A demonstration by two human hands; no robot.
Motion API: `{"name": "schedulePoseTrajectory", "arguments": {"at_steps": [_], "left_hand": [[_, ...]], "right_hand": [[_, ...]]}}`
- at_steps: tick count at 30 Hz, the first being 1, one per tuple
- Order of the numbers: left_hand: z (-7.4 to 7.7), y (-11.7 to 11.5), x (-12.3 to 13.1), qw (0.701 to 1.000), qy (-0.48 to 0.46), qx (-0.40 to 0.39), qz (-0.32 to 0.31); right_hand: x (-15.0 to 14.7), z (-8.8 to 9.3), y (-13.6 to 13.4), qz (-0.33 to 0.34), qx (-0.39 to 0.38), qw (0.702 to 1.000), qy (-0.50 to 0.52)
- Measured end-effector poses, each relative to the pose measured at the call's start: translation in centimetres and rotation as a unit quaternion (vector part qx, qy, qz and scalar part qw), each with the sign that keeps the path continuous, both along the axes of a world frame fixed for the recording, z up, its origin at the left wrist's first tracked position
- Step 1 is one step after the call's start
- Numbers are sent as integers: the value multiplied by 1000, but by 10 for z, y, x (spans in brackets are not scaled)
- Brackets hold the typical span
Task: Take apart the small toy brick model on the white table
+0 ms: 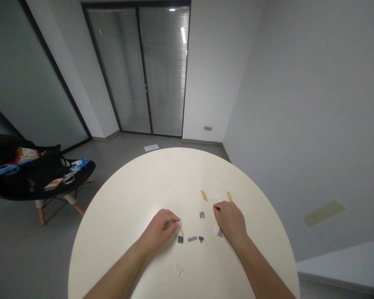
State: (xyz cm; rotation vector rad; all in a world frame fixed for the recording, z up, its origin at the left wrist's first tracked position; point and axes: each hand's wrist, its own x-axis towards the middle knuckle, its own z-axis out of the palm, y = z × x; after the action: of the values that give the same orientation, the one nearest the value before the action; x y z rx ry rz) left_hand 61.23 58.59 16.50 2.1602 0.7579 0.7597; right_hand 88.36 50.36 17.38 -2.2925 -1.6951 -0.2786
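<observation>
My left hand is over the middle of the round table, its thumb and fingertips close together; anything between them is too small to make out. Just below those fingertips are a small tan strip and a dark grey square piece. My right hand rests with fingers curled in and thumb against them, their contents hidden. Beside its wrist lies a grey piece. Between the hands I see a notched grey piece, a flat grey strip and a dark T-like piece.
Beyond my right hand lie two tan strips, one on the left and one on the right, with white pieces between. A pale fork-shaped piece lies nearer me on the white table. A black chair holding a bag stands left.
</observation>
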Motion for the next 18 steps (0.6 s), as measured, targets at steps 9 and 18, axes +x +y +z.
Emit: {"name": "schedulePoseTrajectory", "arguments": {"at_steps": [9,18], "left_hand": [[18,-25,10,989,58,87,-105],[13,-41,30,969,101,158,-158]], "right_hand": [[-3,3,1,2,-25,1000,1],[-1,-7,2,38,54,998,11]]}}
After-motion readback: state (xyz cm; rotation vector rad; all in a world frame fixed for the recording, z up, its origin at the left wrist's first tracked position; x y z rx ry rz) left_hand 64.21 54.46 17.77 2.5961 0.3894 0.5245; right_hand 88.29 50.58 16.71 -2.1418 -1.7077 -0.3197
